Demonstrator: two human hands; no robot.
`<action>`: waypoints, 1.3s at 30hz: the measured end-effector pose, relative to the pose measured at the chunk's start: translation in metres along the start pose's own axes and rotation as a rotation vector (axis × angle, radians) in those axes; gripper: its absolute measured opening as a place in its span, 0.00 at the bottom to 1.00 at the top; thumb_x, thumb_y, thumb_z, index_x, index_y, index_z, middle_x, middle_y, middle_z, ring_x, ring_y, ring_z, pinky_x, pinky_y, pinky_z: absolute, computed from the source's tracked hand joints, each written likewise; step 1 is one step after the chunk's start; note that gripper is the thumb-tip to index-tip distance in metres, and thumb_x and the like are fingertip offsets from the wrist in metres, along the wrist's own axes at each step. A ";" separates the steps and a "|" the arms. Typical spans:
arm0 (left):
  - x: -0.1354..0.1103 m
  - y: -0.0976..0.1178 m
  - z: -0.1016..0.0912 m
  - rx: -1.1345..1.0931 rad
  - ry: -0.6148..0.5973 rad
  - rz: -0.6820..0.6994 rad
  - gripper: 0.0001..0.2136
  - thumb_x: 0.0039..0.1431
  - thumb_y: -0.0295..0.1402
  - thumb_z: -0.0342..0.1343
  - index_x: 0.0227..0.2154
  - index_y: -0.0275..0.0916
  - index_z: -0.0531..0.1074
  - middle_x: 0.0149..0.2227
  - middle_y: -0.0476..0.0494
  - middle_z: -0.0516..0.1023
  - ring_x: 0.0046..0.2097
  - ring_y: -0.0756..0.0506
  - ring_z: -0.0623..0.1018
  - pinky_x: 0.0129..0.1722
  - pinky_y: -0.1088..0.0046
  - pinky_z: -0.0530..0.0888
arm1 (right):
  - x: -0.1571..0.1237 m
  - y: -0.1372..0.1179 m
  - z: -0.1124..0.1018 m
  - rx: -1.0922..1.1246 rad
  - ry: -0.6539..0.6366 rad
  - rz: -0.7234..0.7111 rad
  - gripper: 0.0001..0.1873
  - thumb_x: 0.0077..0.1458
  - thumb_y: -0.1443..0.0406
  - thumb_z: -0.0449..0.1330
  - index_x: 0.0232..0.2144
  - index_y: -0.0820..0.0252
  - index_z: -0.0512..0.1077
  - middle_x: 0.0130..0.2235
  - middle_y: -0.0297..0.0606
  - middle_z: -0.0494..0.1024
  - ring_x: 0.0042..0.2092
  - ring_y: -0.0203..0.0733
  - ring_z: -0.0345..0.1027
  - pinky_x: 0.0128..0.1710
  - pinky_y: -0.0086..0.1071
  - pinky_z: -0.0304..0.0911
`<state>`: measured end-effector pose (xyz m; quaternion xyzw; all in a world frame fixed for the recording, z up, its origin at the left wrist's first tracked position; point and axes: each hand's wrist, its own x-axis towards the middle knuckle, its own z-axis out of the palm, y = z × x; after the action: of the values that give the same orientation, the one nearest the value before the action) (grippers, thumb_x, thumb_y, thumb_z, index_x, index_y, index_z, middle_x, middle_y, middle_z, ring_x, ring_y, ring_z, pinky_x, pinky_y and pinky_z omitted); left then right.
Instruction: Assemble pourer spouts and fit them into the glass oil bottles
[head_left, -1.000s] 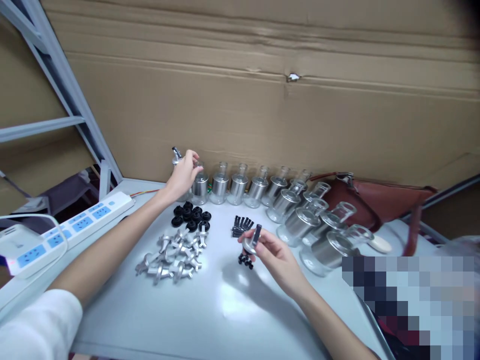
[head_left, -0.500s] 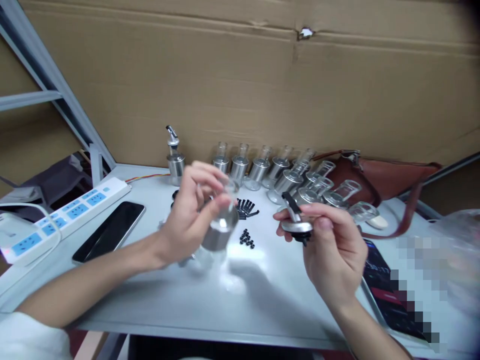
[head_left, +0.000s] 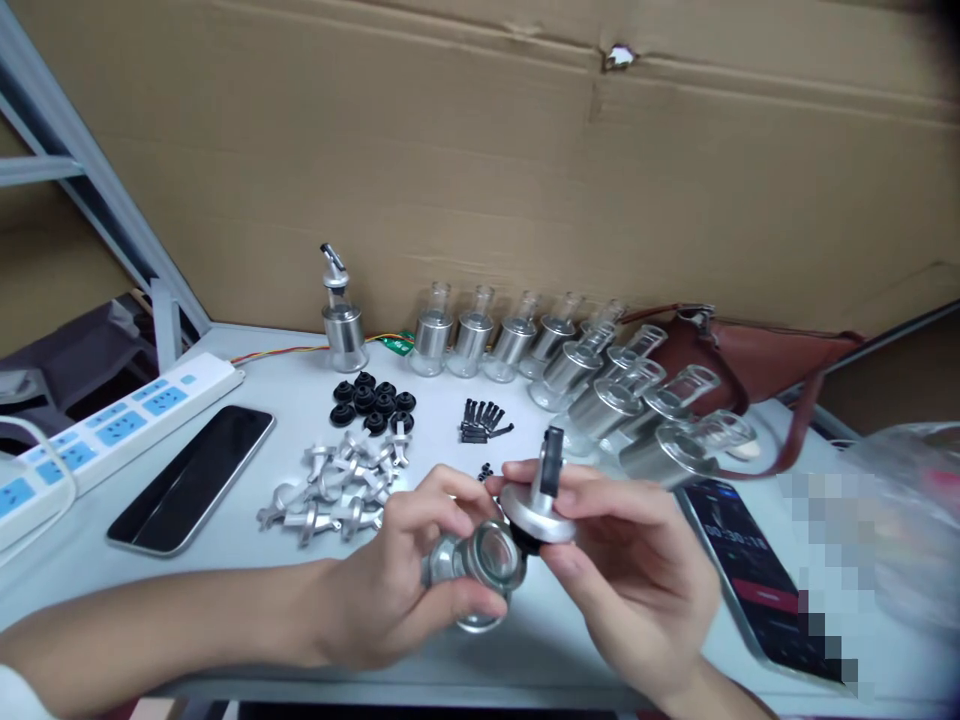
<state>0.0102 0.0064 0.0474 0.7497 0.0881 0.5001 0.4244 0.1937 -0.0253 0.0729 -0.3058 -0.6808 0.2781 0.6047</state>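
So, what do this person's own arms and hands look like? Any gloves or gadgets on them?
Nothing mechanical here: the left hand and the right hand are bare, with no glove, ring or cable to be seen. A white sleeve shows on the left arm, at the picture's edge. No sleeve can be made out on the right forearm.

Clear round-mouthed glass bottle (head_left: 491, 560) looks smooth and glossy, domed silver metallic-looking pour spout (head_left: 534, 514) satiny, its narrow black plastic-looking lever (head_left: 553, 464) semi-glossy, tall brown cardboard panel (head_left: 420, 150) matt and creased, flat pale tabletop (head_left: 435, 440) smooth, faintly shiny.
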 end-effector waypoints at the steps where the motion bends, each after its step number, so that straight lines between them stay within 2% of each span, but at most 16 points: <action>1: 0.000 0.000 0.001 -0.011 -0.004 0.001 0.21 0.63 0.31 0.56 0.53 0.52 0.53 0.47 0.41 0.67 0.52 0.42 0.74 0.46 0.64 0.77 | -0.001 0.001 -0.001 -0.013 -0.017 -0.014 0.19 0.57 0.72 0.62 0.48 0.49 0.71 0.46 0.38 0.78 0.49 0.45 0.75 0.47 0.38 0.74; 4: -0.001 0.002 0.000 0.001 -0.049 -0.003 0.28 0.63 0.30 0.56 0.59 0.53 0.49 0.52 0.39 0.69 0.55 0.41 0.74 0.52 0.65 0.76 | -0.003 0.001 -0.002 -0.096 -0.069 -0.069 0.24 0.56 0.74 0.62 0.52 0.48 0.70 0.48 0.39 0.78 0.50 0.48 0.74 0.46 0.41 0.75; 6: -0.001 0.004 -0.001 0.032 -0.074 -0.010 0.30 0.64 0.30 0.56 0.62 0.54 0.46 0.53 0.40 0.71 0.54 0.43 0.76 0.53 0.68 0.76 | -0.002 -0.001 -0.002 -0.170 -0.105 -0.095 0.24 0.57 0.73 0.62 0.53 0.48 0.70 0.48 0.40 0.79 0.50 0.49 0.75 0.44 0.39 0.76; 9: -0.001 0.006 -0.005 0.142 -0.036 0.013 0.31 0.62 0.33 0.58 0.62 0.53 0.48 0.52 0.41 0.73 0.51 0.44 0.78 0.53 0.72 0.75 | 0.003 -0.006 0.000 -0.268 -0.200 -0.156 0.25 0.58 0.70 0.61 0.56 0.48 0.68 0.47 0.42 0.80 0.48 0.48 0.76 0.41 0.37 0.76; 11: 0.000 0.007 -0.007 0.208 -0.039 0.032 0.29 0.62 0.33 0.58 0.61 0.50 0.51 0.49 0.40 0.74 0.48 0.45 0.79 0.50 0.73 0.76 | 0.007 -0.008 -0.001 -0.311 -0.269 -0.206 0.27 0.58 0.67 0.62 0.59 0.49 0.65 0.48 0.44 0.80 0.48 0.50 0.77 0.41 0.38 0.77; 14: 0.004 0.008 -0.010 0.184 -0.113 0.044 0.22 0.64 0.30 0.55 0.56 0.48 0.55 0.42 0.42 0.76 0.42 0.45 0.80 0.45 0.72 0.78 | 0.010 -0.008 -0.009 -0.338 -0.349 -0.257 0.32 0.56 0.64 0.64 0.61 0.48 0.62 0.50 0.46 0.79 0.50 0.52 0.75 0.44 0.40 0.76; 17: 0.012 0.008 -0.014 0.084 -0.193 0.061 0.16 0.63 0.28 0.56 0.50 0.46 0.58 0.37 0.45 0.74 0.39 0.45 0.79 0.42 0.69 0.78 | 0.013 -0.011 -0.019 -0.349 -0.464 -0.286 0.38 0.54 0.68 0.66 0.63 0.47 0.58 0.52 0.43 0.77 0.54 0.51 0.72 0.49 0.40 0.74; 19: 0.018 0.010 -0.017 0.040 -0.271 0.033 0.15 0.62 0.26 0.56 0.46 0.46 0.58 0.37 0.46 0.73 0.38 0.46 0.78 0.39 0.71 0.78 | 0.017 -0.016 -0.021 -0.362 -0.519 -0.256 0.38 0.54 0.72 0.65 0.63 0.45 0.58 0.52 0.40 0.77 0.53 0.48 0.72 0.49 0.36 0.74; 23: 0.025 0.015 -0.022 0.085 -0.372 0.004 0.14 0.63 0.24 0.55 0.43 0.47 0.57 0.37 0.47 0.73 0.36 0.48 0.78 0.35 0.75 0.76 | 0.023 -0.027 -0.014 -0.373 -0.454 -0.055 0.25 0.59 0.69 0.61 0.57 0.42 0.68 0.44 0.33 0.82 0.40 0.43 0.80 0.35 0.24 0.78; 25: 0.026 0.016 -0.023 0.115 -0.387 0.023 0.11 0.64 0.26 0.54 0.41 0.46 0.58 0.37 0.46 0.73 0.36 0.47 0.78 0.36 0.74 0.76 | 0.023 -0.029 -0.010 -0.371 -0.398 -0.024 0.24 0.58 0.66 0.62 0.56 0.41 0.69 0.42 0.31 0.83 0.38 0.43 0.80 0.36 0.24 0.78; 28: 0.026 0.016 -0.024 0.162 -0.388 0.062 0.05 0.66 0.29 0.51 0.39 0.44 0.59 0.36 0.43 0.74 0.36 0.47 0.78 0.36 0.74 0.76 | 0.019 -0.029 -0.008 -0.388 -0.378 -0.075 0.30 0.56 0.66 0.65 0.59 0.40 0.64 0.46 0.30 0.81 0.42 0.46 0.79 0.44 0.29 0.76; 31: 0.026 0.016 -0.025 0.179 -0.392 0.100 0.04 0.66 0.29 0.50 0.40 0.44 0.60 0.35 0.43 0.74 0.34 0.47 0.78 0.35 0.74 0.76 | 0.015 -0.028 -0.010 -0.391 -0.397 -0.085 0.33 0.56 0.66 0.65 0.61 0.40 0.61 0.48 0.32 0.79 0.42 0.47 0.79 0.42 0.31 0.77; 35: 0.025 0.017 -0.026 0.178 -0.405 0.100 0.05 0.66 0.27 0.50 0.41 0.44 0.62 0.35 0.43 0.76 0.34 0.46 0.79 0.35 0.75 0.76 | 0.012 -0.029 -0.013 -0.453 -0.419 -0.143 0.27 0.59 0.64 0.62 0.58 0.39 0.65 0.47 0.31 0.80 0.42 0.46 0.79 0.40 0.29 0.78; 39: 0.022 0.017 -0.024 0.193 -0.391 0.138 0.09 0.64 0.27 0.53 0.44 0.45 0.63 0.35 0.42 0.76 0.34 0.46 0.80 0.34 0.74 0.76 | 0.012 -0.027 -0.014 -0.516 -0.440 -0.240 0.22 0.61 0.63 0.60 0.57 0.45 0.68 0.46 0.33 0.81 0.42 0.44 0.79 0.42 0.27 0.77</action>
<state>-0.0034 0.0214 0.0778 0.8736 0.0001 0.3624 0.3246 0.2042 -0.0342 0.1024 -0.2990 -0.8737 0.0834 0.3747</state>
